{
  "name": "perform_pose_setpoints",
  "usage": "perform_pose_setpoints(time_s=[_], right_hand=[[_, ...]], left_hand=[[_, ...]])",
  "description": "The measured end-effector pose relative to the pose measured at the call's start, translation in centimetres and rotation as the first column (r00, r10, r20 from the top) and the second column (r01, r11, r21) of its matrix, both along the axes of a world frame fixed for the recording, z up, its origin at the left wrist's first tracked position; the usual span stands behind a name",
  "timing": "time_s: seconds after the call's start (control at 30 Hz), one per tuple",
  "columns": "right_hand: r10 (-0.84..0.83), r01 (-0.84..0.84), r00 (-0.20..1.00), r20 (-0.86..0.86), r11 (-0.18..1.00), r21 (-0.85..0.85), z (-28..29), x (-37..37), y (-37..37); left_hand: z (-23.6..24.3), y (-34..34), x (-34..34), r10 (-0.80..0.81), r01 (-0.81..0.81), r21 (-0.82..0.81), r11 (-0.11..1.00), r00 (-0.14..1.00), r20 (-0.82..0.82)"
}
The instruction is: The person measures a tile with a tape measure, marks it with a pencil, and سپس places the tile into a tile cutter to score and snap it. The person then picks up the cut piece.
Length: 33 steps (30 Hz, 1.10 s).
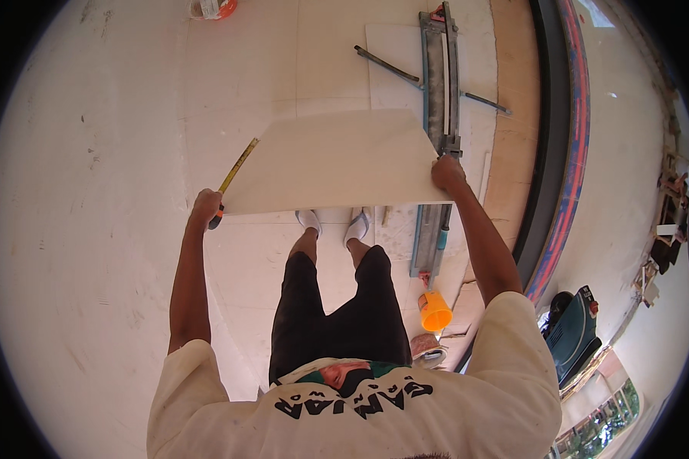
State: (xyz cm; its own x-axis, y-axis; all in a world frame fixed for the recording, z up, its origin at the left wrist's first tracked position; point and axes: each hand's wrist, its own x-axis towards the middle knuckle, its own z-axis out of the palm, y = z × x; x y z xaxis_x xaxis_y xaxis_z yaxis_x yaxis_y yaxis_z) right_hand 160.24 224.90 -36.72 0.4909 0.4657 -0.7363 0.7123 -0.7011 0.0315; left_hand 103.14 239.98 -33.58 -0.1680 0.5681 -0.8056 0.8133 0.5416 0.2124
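Cream rectangular tile (333, 164), raised mid-scene | left hand (206, 205): closed round yellow-bladed tape measure (238, 165) at near-left corner | right hand (448, 173): clasping right edge | risk: left corner may slip, grip being shared

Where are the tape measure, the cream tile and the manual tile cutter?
Tape measure (237, 167): head view, on its extended yellow blade.
Cream tile (337, 162): head view, middle of its broad face.
Manual tile cutter (435, 84): head view, on its grey bed.
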Motion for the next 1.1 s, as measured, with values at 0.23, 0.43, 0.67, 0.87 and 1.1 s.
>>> perform_pose_setpoints(time_s=[0.23,0.43,0.67,0.87,1.1], right_hand=[[-0.030,0.030,0.999,-0.043,1.000,-0.007,-3.5,1.0,-1.1],[-0.140,0.139,0.990,-0.023,0.990,-0.024,-2.8,0.9,-3.0],[-0.151,0.149,0.988,-0.030,0.987,-0.058,-3.5,1.2,-4.8],[-0.181,0.181,0.983,-0.016,0.983,-0.001,-6.5,0.1,-8.3],[-0.251,0.252,0.968,-0.022,0.963,0.096,-8.9,-1.7,-13.5]], left_hand=[[-0.4,1.6,1.6,0.045,-0.044,-0.016,0.999,0.999,0.016],[1.2,2.0,2.2,0.048,-0.048,-0.002,0.999,0.998,0.031],[1.8,0.7,2.1,0.039,-0.039,-0.011,0.999,0.999,0.027],[-1.1,-2.6,0.2,0.109,-0.108,-0.012,0.994,0.992,0.070],[-4.1,-8.1,-2.9,0.210,-0.210,-0.008,0.978,0.969,0.129]])
